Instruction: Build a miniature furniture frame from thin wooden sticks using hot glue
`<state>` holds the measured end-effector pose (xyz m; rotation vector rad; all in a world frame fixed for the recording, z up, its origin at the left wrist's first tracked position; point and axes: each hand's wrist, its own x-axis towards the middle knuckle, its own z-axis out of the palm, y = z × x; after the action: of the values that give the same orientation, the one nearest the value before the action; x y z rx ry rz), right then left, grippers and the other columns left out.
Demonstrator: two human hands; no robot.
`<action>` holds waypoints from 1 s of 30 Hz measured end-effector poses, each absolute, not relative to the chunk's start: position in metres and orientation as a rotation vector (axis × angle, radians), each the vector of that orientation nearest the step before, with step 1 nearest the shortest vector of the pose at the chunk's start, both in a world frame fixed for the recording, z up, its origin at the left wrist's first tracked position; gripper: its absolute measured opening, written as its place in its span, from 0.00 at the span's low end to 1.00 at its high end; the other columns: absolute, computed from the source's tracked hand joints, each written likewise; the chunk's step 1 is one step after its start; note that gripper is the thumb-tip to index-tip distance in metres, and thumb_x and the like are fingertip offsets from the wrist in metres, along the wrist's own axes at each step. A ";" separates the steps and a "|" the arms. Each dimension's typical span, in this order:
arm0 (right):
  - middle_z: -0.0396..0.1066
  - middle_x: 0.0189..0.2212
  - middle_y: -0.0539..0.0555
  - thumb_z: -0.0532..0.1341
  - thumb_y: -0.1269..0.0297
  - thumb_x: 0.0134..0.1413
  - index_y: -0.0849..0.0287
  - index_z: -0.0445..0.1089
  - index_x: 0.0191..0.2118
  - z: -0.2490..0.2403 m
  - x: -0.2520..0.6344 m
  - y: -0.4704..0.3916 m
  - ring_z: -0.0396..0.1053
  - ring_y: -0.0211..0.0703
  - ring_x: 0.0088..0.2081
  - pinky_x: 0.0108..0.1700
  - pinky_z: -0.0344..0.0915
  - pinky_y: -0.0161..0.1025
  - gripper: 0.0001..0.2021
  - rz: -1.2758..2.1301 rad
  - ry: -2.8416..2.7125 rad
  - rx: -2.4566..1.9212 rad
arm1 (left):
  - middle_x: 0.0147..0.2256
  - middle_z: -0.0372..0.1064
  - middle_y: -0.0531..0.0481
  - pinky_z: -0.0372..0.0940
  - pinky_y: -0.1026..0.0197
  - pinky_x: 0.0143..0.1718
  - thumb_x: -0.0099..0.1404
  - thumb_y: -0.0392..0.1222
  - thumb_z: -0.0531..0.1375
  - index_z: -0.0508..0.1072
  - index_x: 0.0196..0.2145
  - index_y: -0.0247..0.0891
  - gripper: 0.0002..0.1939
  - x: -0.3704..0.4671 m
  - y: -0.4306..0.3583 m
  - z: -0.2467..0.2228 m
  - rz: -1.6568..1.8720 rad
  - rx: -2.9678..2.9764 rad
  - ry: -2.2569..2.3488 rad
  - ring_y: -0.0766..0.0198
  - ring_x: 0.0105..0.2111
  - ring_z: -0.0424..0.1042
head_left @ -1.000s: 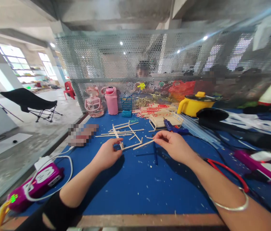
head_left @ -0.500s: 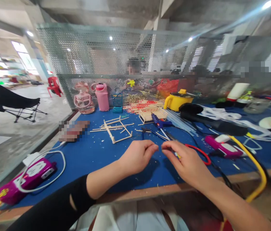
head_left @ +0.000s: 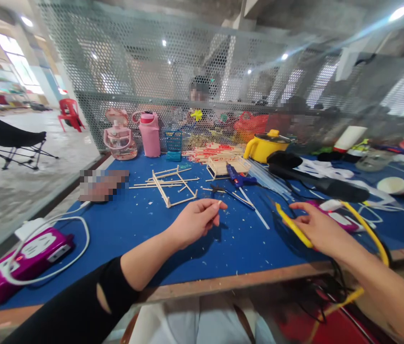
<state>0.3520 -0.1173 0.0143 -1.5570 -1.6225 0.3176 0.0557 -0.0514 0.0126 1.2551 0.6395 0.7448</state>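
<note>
My left hand (head_left: 200,220) is closed in a pinch over the front of the table, a tiny pale bit of wooden stick (head_left: 219,203) showing at its fingertips. To the right, my right hand (head_left: 318,227) has its fingers around yellow-handled pliers (head_left: 292,225), lifted above the mat; their dark jaws are blurred. Beyond my left hand lies an open frame of thin wooden sticks (head_left: 168,198), with loose sticks (head_left: 140,185) beside it. A blue glue gun (head_left: 237,177) rests near a small slatted wooden piece (head_left: 219,168). Dark-jawed pliers with blue handles (head_left: 228,192) lie in front of it.
A yellow pot (head_left: 266,148), pink bottle (head_left: 150,138) and clear bottle (head_left: 120,143) stand along the mesh screen (head_left: 133,71). Red-tipped sticks (head_left: 212,153) are heaped at the back. Purple power strips (head_left: 40,253) with cables lie on both sides. A person sits behind the mesh.
My right hand has moved right, away from my left hand, and now holds the yellow-handled pliers raised from the mat. My left hand has shifted slightly left, still pinching.
</note>
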 end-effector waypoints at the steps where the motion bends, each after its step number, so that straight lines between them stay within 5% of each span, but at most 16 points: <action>1: 0.65 0.15 0.46 0.65 0.59 0.45 0.51 0.66 0.40 0.019 0.346 -0.124 0.60 0.39 0.12 0.14 0.54 0.37 0.14 0.550 -1.413 -1.658 | 0.21 0.60 0.57 0.43 0.70 0.15 0.64 0.50 0.56 0.71 0.40 0.35 0.15 0.056 -0.052 0.013 0.757 1.255 0.635 0.77 0.15 0.49; 3: 0.69 0.25 0.47 0.66 0.60 0.42 0.49 0.60 0.51 0.029 0.328 -0.135 0.68 0.41 0.22 0.22 0.65 0.38 0.28 0.905 -1.192 -1.631 | 0.21 0.60 0.57 0.42 0.69 0.15 0.63 0.51 0.57 0.71 0.39 0.34 0.17 0.056 -0.054 0.015 0.787 1.257 0.629 0.77 0.15 0.49; 6: 0.64 0.27 0.45 0.67 0.59 0.38 0.48 0.59 0.52 0.035 0.295 -0.143 0.63 0.34 0.21 0.21 0.63 0.34 0.32 1.133 -1.165 -1.503 | 0.20 0.62 0.57 0.43 0.69 0.16 0.61 0.54 0.58 0.72 0.37 0.34 0.19 0.055 -0.056 0.018 0.847 1.279 0.630 0.77 0.15 0.49; 8: 0.62 0.27 0.45 0.67 0.55 0.40 0.52 0.63 0.49 0.034 0.276 -0.142 0.58 0.31 0.19 0.19 0.61 0.33 0.27 1.063 -1.300 -1.580 | 0.20 0.62 0.57 0.45 0.69 0.17 0.60 0.55 0.59 0.72 0.37 0.33 0.20 0.055 -0.057 0.020 0.893 1.316 0.634 0.77 0.16 0.50; 13: 0.67 0.29 0.49 0.65 0.50 0.44 0.55 0.64 0.46 0.039 0.244 -0.138 0.64 0.39 0.28 0.32 0.65 0.38 0.24 0.572 -1.760 -1.785 | 0.22 0.66 0.56 0.48 0.68 0.18 0.59 0.53 0.61 0.73 0.36 0.33 0.18 0.053 -0.058 0.021 0.993 1.377 0.641 0.76 0.16 0.53; 17: 0.69 0.40 0.54 0.64 0.50 0.44 0.55 0.60 0.50 0.042 0.232 -0.135 0.68 0.47 0.38 0.41 0.66 0.44 0.28 0.426 -1.887 -1.834 | 0.23 0.70 0.53 0.52 0.68 0.20 0.58 0.49 0.63 0.74 0.34 0.33 0.14 0.053 -0.060 0.020 1.054 1.394 0.615 0.75 0.17 0.56; 30: 0.66 0.50 0.58 0.65 0.50 0.44 0.55 0.59 0.52 0.031 0.225 -0.132 0.65 0.53 0.50 0.51 0.63 0.50 0.31 0.345 -1.937 -1.711 | 0.28 0.77 0.48 0.64 0.68 0.30 0.58 0.39 0.63 0.78 0.29 0.33 0.06 0.051 -0.062 0.018 1.103 1.510 0.636 0.69 0.27 0.70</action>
<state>0.2255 -0.1322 0.0313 -1.7109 -1.9370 0.3455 0.0507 -0.0623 0.0182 1.5097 0.6362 1.1031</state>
